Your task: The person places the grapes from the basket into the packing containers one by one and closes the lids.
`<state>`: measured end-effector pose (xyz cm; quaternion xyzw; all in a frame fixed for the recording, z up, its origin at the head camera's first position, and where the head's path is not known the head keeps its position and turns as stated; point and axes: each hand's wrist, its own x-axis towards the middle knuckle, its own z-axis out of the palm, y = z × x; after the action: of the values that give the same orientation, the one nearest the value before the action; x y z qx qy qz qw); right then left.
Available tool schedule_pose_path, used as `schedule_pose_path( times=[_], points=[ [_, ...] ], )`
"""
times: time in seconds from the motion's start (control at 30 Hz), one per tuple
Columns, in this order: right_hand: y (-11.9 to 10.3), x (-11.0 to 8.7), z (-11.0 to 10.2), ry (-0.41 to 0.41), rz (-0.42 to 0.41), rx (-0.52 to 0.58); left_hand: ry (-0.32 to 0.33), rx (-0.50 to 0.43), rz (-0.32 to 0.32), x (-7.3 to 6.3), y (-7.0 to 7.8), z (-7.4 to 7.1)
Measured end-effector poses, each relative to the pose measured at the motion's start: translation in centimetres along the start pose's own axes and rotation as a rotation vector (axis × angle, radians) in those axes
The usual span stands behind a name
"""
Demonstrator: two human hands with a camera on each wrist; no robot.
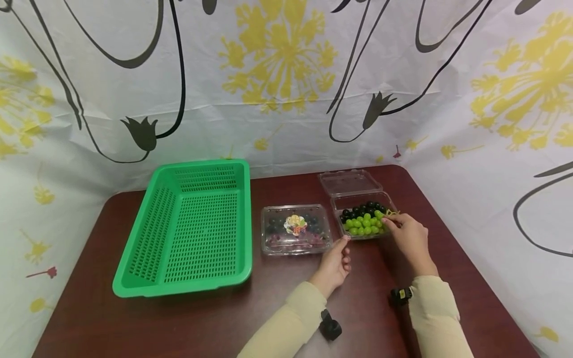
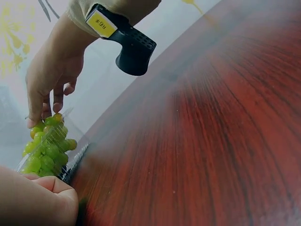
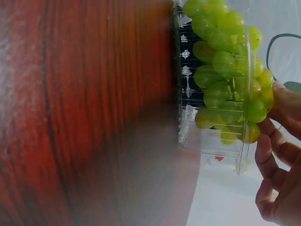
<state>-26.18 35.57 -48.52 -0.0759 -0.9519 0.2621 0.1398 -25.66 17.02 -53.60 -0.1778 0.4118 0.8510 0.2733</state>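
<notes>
An open clear plastic box [image 1: 363,237] at the right of the table holds a bunch of green grapes [image 1: 367,223] in front and black grapes [image 1: 359,211] behind. My left hand [image 1: 333,266] pinches the box's front left corner between thumb and fingers; in the left wrist view that hand [image 2: 40,200] is at the lower left, below the green grapes [image 2: 46,149]. My right hand [image 1: 409,241] reaches over the box's right side and pinches the end of the green bunch. In the right wrist view its fingertips [image 3: 264,143] meet the outermost grapes.
Left of the open box lies a closed clear box [image 1: 274,241] of dark grapes with a round fruit label [image 1: 295,224]. A large green slotted basket [image 1: 247,219] stands farther left. The open box's lid [image 1: 350,182] leans back toward the patterned cloth [image 1: 286,139] behind the table [image 1: 215,318].
</notes>
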Motion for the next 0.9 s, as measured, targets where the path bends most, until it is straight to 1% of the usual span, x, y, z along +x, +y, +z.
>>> schedule_pose_path(
  times=[0.1, 0.27, 0.5, 0.63, 0.77, 0.9],
  points=[
    [-0.1, 0.3, 0.2, 0.007, 0.012, -0.049, 0.001, -0.01, -0.001, 0.1, 0.0, 0.1],
    [-0.1, 0.9, 0.5, 0.011, 0.028, -0.099, 0.0, -0.019, 0.006, 0.1, 0.0, 0.2],
    [-0.4, 1.3, 1.1, -0.003, 0.096, -0.118, -0.003, -0.013, 0.019, 0.0, 0.0, 0.2],
    [-0.4, 1.2, 1.3, 0.021, 0.125, -0.128, -0.003, -0.013, 0.02, 0.0, -0.1, 0.1],
    [-0.4, 1.0, 1.6, 0.078, 0.112, -0.122, -0.004, -0.013, 0.023, 0.1, -0.2, 0.1],
    [-0.5, 0.4, 1.8, 0.132, 0.053, -0.144, 0.002, -0.013, 0.021, 0.1, -0.2, 0.1]
  ],
)
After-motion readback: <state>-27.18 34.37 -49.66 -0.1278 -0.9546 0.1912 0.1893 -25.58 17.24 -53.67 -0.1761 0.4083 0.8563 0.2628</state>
